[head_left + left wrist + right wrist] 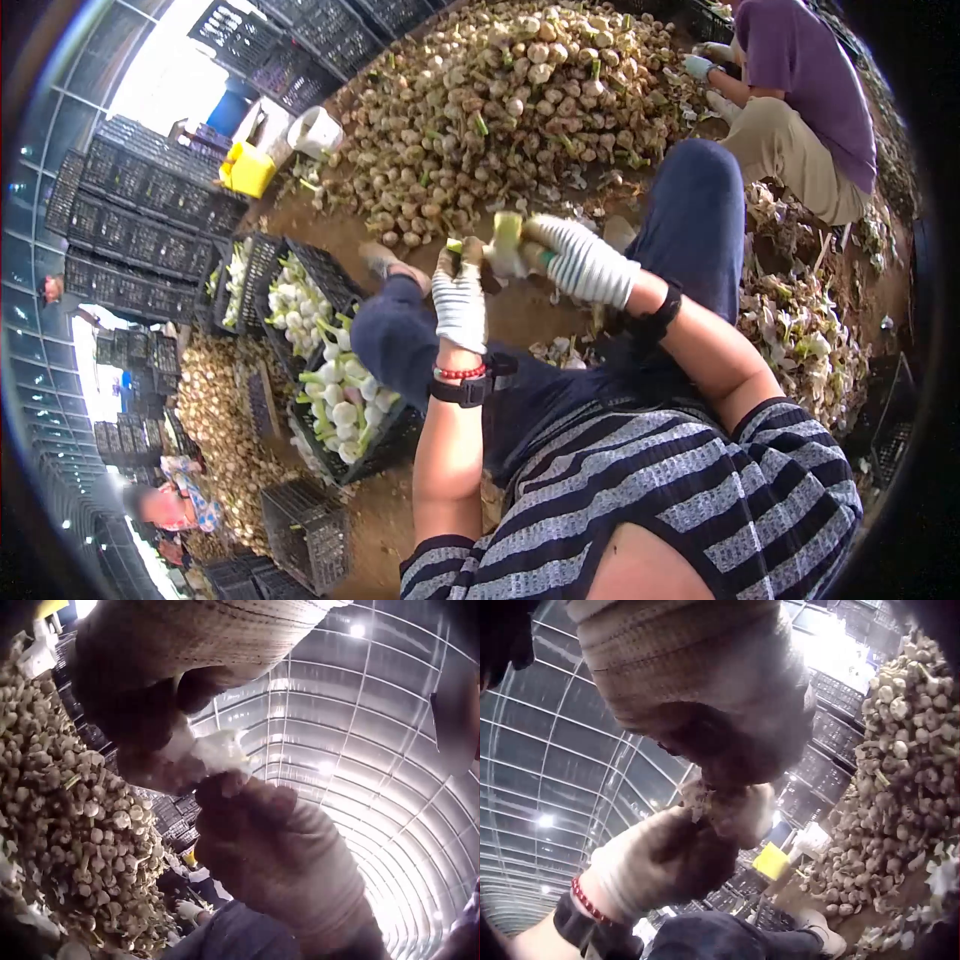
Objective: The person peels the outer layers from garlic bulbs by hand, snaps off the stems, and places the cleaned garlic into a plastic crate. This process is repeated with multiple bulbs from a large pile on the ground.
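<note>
My gloved left hand (462, 305) grips a garlic bulb, largely hidden by the fingers; its green cut stem (455, 245) pokes out on top. Close beside it, my gloved right hand (580, 262) pinches a pale green and white strip of garlic skin (507, 235). In the left wrist view, whitish garlic (221, 752) shows between the fingers of both hands. The right wrist view has the left hand (671, 859) under the right hand (705, 697), fingers meeting at the bulb (742, 814).
A large heap of garlic bulbs (520, 100) lies ahead. Crates of trimmed garlic (340, 405) stand on the left, near a yellow container (247, 168) and a white bucket (315, 132). Discarded skins (800, 340) lie on the right, by another seated person (810, 100).
</note>
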